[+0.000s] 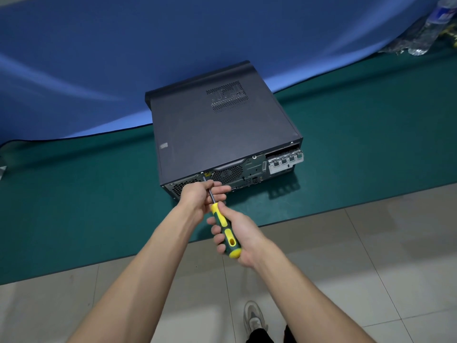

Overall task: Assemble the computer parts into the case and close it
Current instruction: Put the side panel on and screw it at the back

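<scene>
Right hand [241,235] grips screwdriver [223,227] handle; left hand [201,196] pinches shaft at case [222,134] rear screw. Keep tip square, press firmly.

— What sort of place am I logging here?
— Looks to me like a makeshift repair bench in a plain room. Green mat [358,134] on the work surface, blue cloth [99,58] hung behind as a backdrop.
— Anything else?
— Pale floor tiles [346,268], plastic bottles [425,33] dumped in the far corner. I'd tag it workshop.
</scene>
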The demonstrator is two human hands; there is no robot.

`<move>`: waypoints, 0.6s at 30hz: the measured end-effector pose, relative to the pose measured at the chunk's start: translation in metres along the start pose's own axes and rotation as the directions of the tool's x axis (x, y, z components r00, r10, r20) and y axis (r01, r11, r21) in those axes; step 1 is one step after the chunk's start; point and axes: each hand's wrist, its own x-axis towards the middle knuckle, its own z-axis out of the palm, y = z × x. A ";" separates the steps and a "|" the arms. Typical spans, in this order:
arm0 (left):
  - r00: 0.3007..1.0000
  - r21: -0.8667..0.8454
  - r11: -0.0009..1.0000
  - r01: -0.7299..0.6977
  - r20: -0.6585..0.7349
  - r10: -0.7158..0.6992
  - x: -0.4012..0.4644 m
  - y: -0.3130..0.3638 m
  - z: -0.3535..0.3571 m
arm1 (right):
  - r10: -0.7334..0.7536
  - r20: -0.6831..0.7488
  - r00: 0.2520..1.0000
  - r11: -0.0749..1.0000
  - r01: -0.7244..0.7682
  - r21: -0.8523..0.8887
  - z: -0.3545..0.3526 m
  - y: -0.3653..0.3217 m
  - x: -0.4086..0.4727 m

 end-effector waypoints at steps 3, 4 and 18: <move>1.000 -0.052 0.999 0.009 -0.010 -0.009 0.002 -0.001 0.007 | -0.239 -0.156 0.958 0.899 0.158 -0.410 -0.006 -0.002 0.001; 1.000 -0.062 0.998 0.014 -0.011 -0.015 0.002 -0.001 0.008 | -0.325 -0.195 0.925 0.805 0.163 -0.571 -0.006 -0.002 0.003; 0.999 0.042 0.998 -0.046 -0.023 0.047 -0.001 -0.001 0.014 | -0.089 -0.118 0.989 0.876 0.021 -0.482 -0.021 -0.041 -0.008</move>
